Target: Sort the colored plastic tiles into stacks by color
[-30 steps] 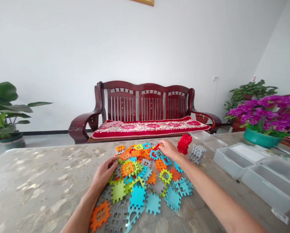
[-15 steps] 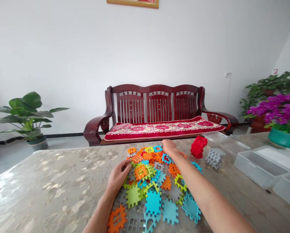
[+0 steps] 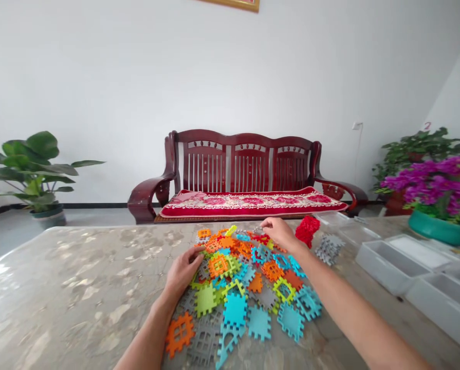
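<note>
Interlocking plastic building tiles with notched edges lie in a wide pile on the table, in orange, green, blue, grey and red. My left hand (image 3: 184,271) rests at the pile's left side, thumb and fingers apart, fingertips touching its edge near an orange window tile (image 3: 218,265). At the far right of the pile is my right hand (image 3: 279,234), its fingers bent together; a bit of grey shows at the fingertips, too small to make out. Nearer to me lie a solid blue tile (image 3: 235,309), a green tile (image 3: 205,300) and an orange window tile (image 3: 180,334).
A red stack of tiles (image 3: 307,230) and a grey stack (image 3: 329,249) stand right of the pile. Clear plastic boxes (image 3: 391,267) sit farther right, near purple flowers in a teal pot (image 3: 441,226). A wooden bench (image 3: 249,159) stands behind the table (image 3: 98,288).
My right hand has moved slightly right and its fingers show more. Blue and red-orange tiles now lie spread at the pile's right side. My left hand stays by the pile; the view has shifted slightly.
</note>
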Available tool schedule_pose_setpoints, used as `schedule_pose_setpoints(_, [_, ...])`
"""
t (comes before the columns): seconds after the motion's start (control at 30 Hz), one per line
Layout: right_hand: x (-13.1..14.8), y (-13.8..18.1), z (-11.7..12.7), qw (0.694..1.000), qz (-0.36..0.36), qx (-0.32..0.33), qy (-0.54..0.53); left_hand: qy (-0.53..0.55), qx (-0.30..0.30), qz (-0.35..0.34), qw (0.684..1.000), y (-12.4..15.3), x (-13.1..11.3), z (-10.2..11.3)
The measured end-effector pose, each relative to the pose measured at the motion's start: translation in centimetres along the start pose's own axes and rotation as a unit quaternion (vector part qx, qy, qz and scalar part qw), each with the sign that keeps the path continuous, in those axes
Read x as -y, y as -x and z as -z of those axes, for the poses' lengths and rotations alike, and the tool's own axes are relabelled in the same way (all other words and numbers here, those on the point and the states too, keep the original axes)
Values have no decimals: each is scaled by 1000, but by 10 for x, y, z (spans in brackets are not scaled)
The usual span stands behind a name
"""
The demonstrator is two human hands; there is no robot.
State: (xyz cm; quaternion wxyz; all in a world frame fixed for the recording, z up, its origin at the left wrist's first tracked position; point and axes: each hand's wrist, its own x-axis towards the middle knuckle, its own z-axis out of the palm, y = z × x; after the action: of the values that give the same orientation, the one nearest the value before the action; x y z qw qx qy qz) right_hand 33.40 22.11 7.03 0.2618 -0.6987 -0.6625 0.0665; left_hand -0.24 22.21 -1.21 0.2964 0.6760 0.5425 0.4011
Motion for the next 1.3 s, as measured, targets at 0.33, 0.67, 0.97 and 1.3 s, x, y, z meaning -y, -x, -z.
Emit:
schedule_pose_setpoints(0.33, [-71,73,-20,980,43,-116,-153,8,-3,-15,1000,0,-2,2])
schedule_pose_setpoints(0.67, [-33,32,-18,993,7,4,121,20,2,-6,1000,-1,-1,2])
schedule_pose_setpoints(0.97, [-21,35,-22,991,61,-44,110,3,4,-12,1000,-3,8,-1])
schedule_pose_setpoints(1.3, [-72,91,21,960,122,-247,-47,-29,20,-11,999,-4,5,1])
